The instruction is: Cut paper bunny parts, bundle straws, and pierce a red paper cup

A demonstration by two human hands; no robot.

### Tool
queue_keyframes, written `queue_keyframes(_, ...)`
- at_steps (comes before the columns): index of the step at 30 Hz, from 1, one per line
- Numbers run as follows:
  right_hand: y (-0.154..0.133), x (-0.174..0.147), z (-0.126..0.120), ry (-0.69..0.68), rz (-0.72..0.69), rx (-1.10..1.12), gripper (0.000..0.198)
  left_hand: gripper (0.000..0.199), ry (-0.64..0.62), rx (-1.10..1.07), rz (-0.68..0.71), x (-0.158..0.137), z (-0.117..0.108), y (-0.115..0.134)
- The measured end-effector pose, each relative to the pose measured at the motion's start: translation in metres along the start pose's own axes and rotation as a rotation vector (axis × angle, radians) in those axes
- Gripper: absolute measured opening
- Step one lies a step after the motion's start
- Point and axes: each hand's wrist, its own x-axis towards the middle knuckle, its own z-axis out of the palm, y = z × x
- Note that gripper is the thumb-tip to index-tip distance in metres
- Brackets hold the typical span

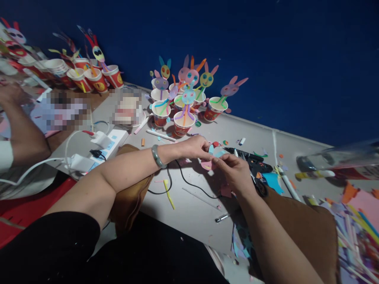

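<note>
Above the table, my left hand [195,148] and my right hand [237,171] meet with fingertips pinched together. Between them is a small pink paper cutout [206,165], with light blue paper [218,152] showing just behind the fingers. Whether the two colours are one joined piece I cannot tell. A bracelet circles my left wrist. Beyond my hands, several paper cups [184,125] carry paper rabbit heads on bent colourful stems. Close to my right hand lie a black marker [244,154] and a blue paper scrap [272,182].
A white power strip [111,146] with plugs and cables sits left of my arm. Another person's arm [25,122] rests farther left, near more decorated cups [97,81]. A clear bottle [340,157] lies at the right, above paper scraps and straws [355,232]. A black cable [192,185] crosses the table.
</note>
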Motion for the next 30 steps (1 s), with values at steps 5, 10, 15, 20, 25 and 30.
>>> queue_keyframes(5,0.0004,0.0001,-0.0017,0.035,0.002,0.010,0.033,0.035,-0.019,-0.023,0.022,-0.0002,-0.0003,-0.0005)
queue_keyframes(10,0.0024,0.0007,-0.0027,0.017,-0.004,0.011,0.030,0.034,-0.024,-0.032,0.036,0.0000,-0.0002,-0.0008)
queue_keyframes(15,0.0028,0.0012,-0.0025,-0.007,-0.015,0.006,0.027,0.037,-0.039,0.001,0.024,0.0002,-0.0003,-0.0015)
queue_keyframes(20,0.0028,0.0010,-0.0025,-0.020,-0.018,-0.001,0.028,0.036,-0.064,0.015,0.032,0.0006,-0.0001,-0.0031)
queue_keyframes(25,0.0037,0.0012,-0.0042,-0.058,-0.034,-0.030,0.030,0.032,-0.075,0.061,0.040,0.0006,-0.0010,-0.0039)
queue_keyframes(30,0.0022,0.0025,-0.0046,-0.090,-0.050,-0.098,0.034,0.027,-0.097,0.111,0.068,0.0013,-0.0018,-0.0059)
